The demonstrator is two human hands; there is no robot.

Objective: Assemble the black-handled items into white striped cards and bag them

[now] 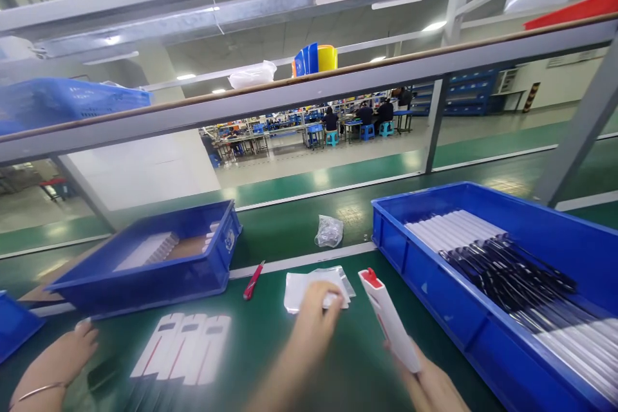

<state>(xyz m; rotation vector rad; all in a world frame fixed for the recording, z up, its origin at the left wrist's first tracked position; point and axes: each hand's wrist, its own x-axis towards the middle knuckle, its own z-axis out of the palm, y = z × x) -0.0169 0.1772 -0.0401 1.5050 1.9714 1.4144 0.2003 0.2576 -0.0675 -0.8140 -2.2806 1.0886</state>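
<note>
My left hand (316,312) is over a small stack of white and clear plastic bags (297,290), its fingers curved and a gap showing between thumb and forefinger. The forearm is smeared by motion. Closed around the lower end of a slim white case with a red tip (393,318), my right hand (429,380) holds it tilted up beside the bags. Several flat white pieces with dark windows and red lines (186,347) lie side by side on the green table; their lower ends are blurred.
Another person's hand with a bracelet (60,360) is at the left. A blue bin (159,283) holds white pieces; a larger one (415,277) at right holds white and black parts. A red cutter (253,280) and a crumpled clear bag (329,232) lie beyond. A shelf crosses overhead.
</note>
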